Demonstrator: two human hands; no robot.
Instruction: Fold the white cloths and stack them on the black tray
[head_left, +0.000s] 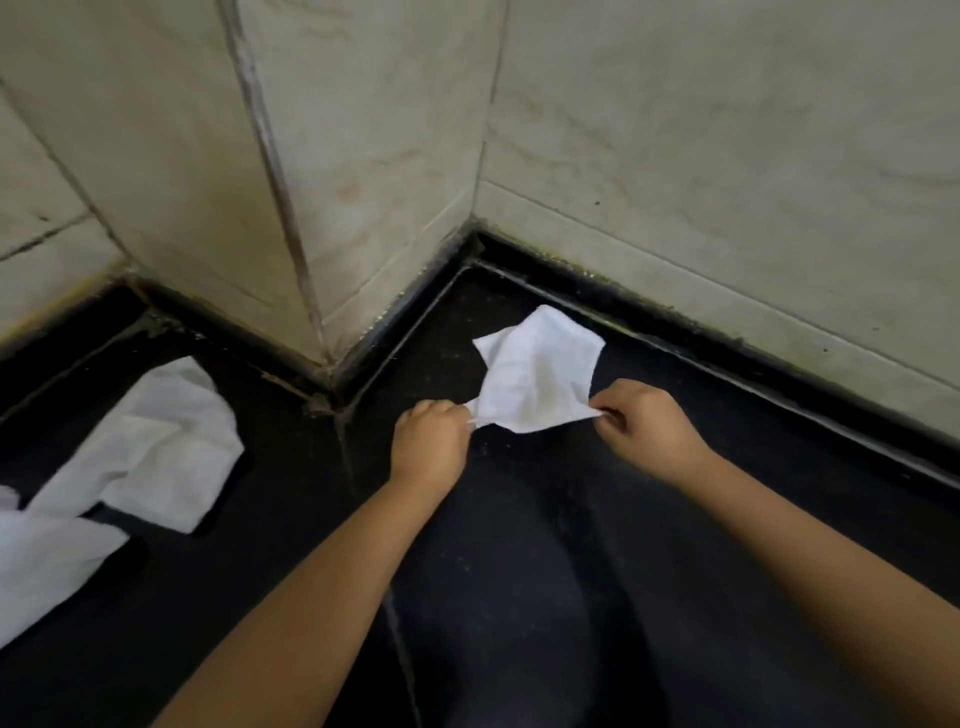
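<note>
A small white cloth (535, 371) lies spread on the black counter in front of me, crumpled toward its near edge. My left hand (428, 441) pinches its near left corner. My right hand (641, 418) pinches its near right corner, and the edge is stretched between them. At the left, a larger white cloth (161, 447) lies loosely over a black tray (228, 499), whose edge barely shows against the dark counter. Another white cloth (47, 566) lies at the far left, partly out of frame.
Beige tiled walls (727, 156) close off the back, with a projecting tiled corner (311, 322) between the two cloth areas. A seam (395, 623) runs down the black counter (571, 571) near my left arm.
</note>
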